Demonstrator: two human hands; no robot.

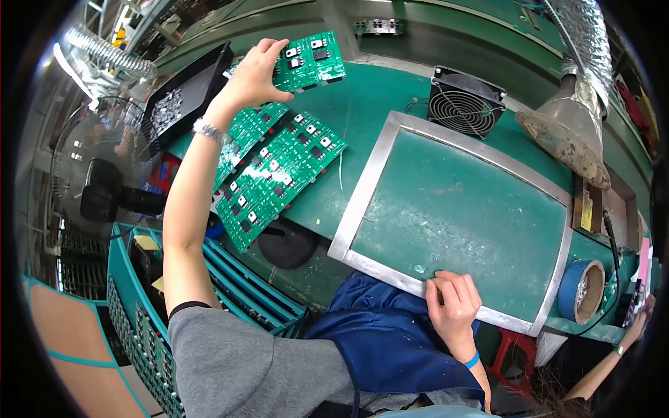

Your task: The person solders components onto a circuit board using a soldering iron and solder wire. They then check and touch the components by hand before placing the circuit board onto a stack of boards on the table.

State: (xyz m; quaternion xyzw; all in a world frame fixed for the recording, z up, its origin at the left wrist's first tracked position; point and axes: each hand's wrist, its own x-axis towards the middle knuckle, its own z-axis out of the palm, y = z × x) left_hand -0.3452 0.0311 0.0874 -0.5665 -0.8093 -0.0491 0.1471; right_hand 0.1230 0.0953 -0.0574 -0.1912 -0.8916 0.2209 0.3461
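My left hand [256, 78] is stretched out at the upper left, thumb and fingers closed on the edge of a green circuit board [318, 58] with black and white parts. Below that hand lie two more populated boards: a large one [279, 171] and another circuit board [240, 139], partly covered by my forearm. My right hand [455, 306] rests on the near bar of a rectangular metal frame [369, 184] with its fingers curled in. Whatever those fingers may hold is hidden. The frame lies flat on the green tabletop [376, 87].
Behind the frame stands a black fan [465, 103]. An exhaust hood [568, 129] hangs at the right, above a blue tape roll [580, 292]. At left are a black tray [182, 97] of small parts, a caged fan [104, 167] and a teal rack [150, 313]. Another person's hand [637, 324] shows far right.
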